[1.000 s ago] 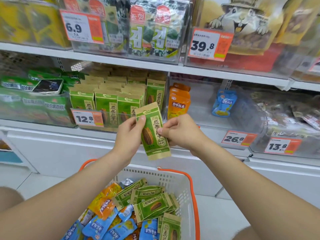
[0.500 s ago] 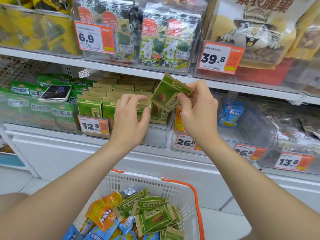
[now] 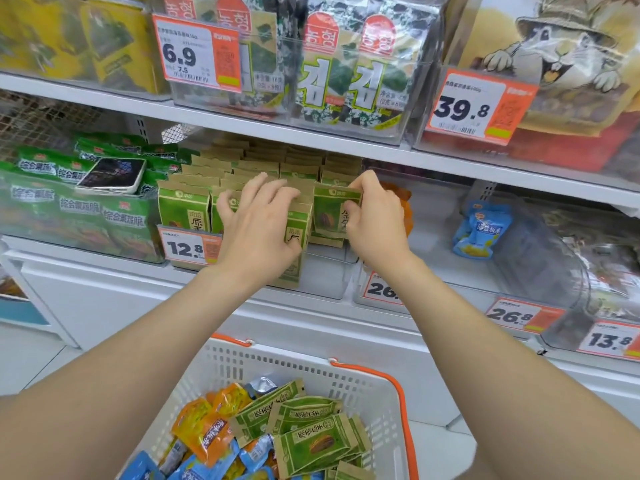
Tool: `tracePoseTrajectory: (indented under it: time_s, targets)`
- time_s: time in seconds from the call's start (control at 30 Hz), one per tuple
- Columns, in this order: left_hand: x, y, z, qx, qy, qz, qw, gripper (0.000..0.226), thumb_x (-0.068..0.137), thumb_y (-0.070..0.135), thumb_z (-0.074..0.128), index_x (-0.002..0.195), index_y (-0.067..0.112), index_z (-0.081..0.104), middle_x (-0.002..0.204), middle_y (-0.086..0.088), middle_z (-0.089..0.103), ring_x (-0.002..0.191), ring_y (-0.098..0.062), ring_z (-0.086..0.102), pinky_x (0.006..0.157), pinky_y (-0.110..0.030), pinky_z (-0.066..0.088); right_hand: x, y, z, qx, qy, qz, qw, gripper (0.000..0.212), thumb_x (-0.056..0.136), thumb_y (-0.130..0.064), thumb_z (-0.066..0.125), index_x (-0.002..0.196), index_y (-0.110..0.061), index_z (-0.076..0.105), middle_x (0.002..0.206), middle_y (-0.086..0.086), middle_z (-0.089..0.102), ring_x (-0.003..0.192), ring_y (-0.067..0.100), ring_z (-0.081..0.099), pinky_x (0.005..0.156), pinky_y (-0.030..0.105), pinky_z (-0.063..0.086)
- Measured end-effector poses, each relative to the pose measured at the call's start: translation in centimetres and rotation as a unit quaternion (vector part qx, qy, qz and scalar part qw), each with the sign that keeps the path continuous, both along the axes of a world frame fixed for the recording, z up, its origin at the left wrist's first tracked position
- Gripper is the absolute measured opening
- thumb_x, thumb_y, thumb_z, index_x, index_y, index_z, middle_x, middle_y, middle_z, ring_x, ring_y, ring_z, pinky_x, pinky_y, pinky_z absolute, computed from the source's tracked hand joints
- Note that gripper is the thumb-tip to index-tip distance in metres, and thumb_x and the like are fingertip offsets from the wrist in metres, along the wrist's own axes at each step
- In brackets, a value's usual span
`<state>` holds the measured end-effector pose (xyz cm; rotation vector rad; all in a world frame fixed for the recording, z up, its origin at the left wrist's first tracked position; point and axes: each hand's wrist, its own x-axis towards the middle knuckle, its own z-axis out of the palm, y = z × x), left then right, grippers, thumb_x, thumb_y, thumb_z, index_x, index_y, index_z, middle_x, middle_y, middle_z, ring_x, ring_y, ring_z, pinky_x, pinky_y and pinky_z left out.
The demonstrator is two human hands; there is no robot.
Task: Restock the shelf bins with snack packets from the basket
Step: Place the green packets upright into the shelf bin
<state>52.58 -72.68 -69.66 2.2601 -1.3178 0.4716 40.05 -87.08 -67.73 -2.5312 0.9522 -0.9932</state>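
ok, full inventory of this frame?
seed packets: many, green-kraft, 12.8 bin
held packet: one, green, bin's right end
green bags: several, green, left bin
phone: one, dark, on green bags
orange packet: one visible, orange, next bin
blue packet: one, blue, further right
seaweed packs: several, green-white, top shelf
squirrel bag: one, tan, top right
price tags: six, white-orange, bin fronts
basket: one, white, orange handles, bottom
basket packets: many, green/orange/blue, in basket
left hand: pressing seed packets
right hand: pinch grip on held packet
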Motion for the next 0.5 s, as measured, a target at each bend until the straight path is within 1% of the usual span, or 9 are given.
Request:
tracePoseTrajectory:
  time_s: [0.1,0.17,0.23,0.27,0.33,0.37,0.43,0.5]
  targets:
    - [0.4,0.0,0.2,0.014,-0.027,-0.018,0.999,0.065,0.076,0.024,0.080,0.136,0.035,0.057,0.149,0.009,0.051,0.145,-0.020,0.035,0.113,-0.059,0.021,1.2,-0.9,0.0,0.019,0.036,-0.041,0.998,0.025,0.095,-0.016,0.061,0.117,-0.021,0.049,0.101,0.007,0.064,0.110,0.035,0.048,0.081,0.042,0.030]
    - [0.6,-0.1,0.3,0.022,-0.041,-0.021,0.999,0.061,0.078,0.017,0.079,0.133,0.034,0.058,0.146,0.009,0.053,0.139,-0.020,0.038,0.112,-0.058,0.021,1.6,-1.2,0.2,0.018,0.080,-0.055,0.995,0.030,0.089,-0.015,0.061,0.117,-0.021,0.051,0.100,0.011,0.064,0.116,0.038,0.044,0.085,0.044,0.031]
    - [0.8,-0.1,0.5,0.030,-0.052,-0.018,0.998,0.060,0.081,0.013,0.080,0.133,0.035,0.057,0.147,0.010,0.051,0.138,-0.020,0.039,0.112,-0.058,0.022,1.7,-1.2,0.8,0.001,0.149,-0.061,0.987,0.034,0.082,-0.014,0.063,0.115,-0.019,0.057,0.095,0.013,0.061,0.119,0.041,0.043,0.091,0.046,0.033]
    - [0.8,-0.1,0.6,0.031,-0.055,-0.016,0.998,0.060,0.082,0.013,0.080,0.133,0.035,0.057,0.147,0.010,0.051,0.138,-0.020,0.039,0.112,-0.058,0.022,1.8,-1.1,1.1,-0.012,0.188,-0.063,0.980,0.036,0.080,-0.017,0.065,0.115,-0.019,0.060,0.096,0.015,0.063,0.121,0.041,0.042,0.095,0.048,0.034]
    - [0.8,-0.2,0.5,0.032,-0.059,-0.012,0.998,0.061,0.082,0.011,0.081,0.133,0.034,0.056,0.148,0.009,0.050,0.138,-0.022,0.040,0.111,-0.058,0.022,2.1,-0.8,1.8,-0.049,0.256,-0.068,0.963,0.036,0.081,-0.027,0.070,0.115,-0.018,0.065,0.105,0.018,0.067,0.124,0.043,0.044,0.102,0.051,0.034]
    - [0.8,-0.3,0.5,0.029,-0.061,-0.011,0.998,0.062,0.082,0.008,0.081,0.133,0.034,0.056,0.147,0.009,0.050,0.137,-0.023,0.041,0.110,-0.058,0.023,2.3,-0.6,2.0,-0.066,0.274,-0.073,0.957,0.033,0.082,-0.030,0.071,0.112,-0.017,0.066,0.109,0.018,0.069,0.125,0.043,0.045,0.104,0.052,0.033]
    - [0.6,-0.4,0.3,0.019,-0.058,-0.008,0.998,0.065,0.079,0.002,0.080,0.131,0.033,0.056,0.146,0.008,0.051,0.135,-0.024,0.042,0.109,-0.058,0.024,2.7,-0.6,2.2,-0.081,0.279,-0.088,0.953,0.027,0.084,-0.032,0.072,0.105,-0.018,0.062,0.113,0.017,0.069,0.125,0.042,0.047,0.106,0.052,0.033]
    - [0.4,-0.5,0.1,0.010,-0.048,-0.005,0.999,0.068,0.077,-0.003,0.078,0.130,0.034,0.055,0.145,0.008,0.050,0.135,-0.024,0.041,0.109,-0.056,0.023,3.0,-0.8,2.3,-0.077,0.269,-0.102,0.955,0.027,0.085,-0.028,0.073,0.108,-0.020,0.062,0.117,0.016,0.068,0.126,0.040,0.048,0.106,0.050,0.034]
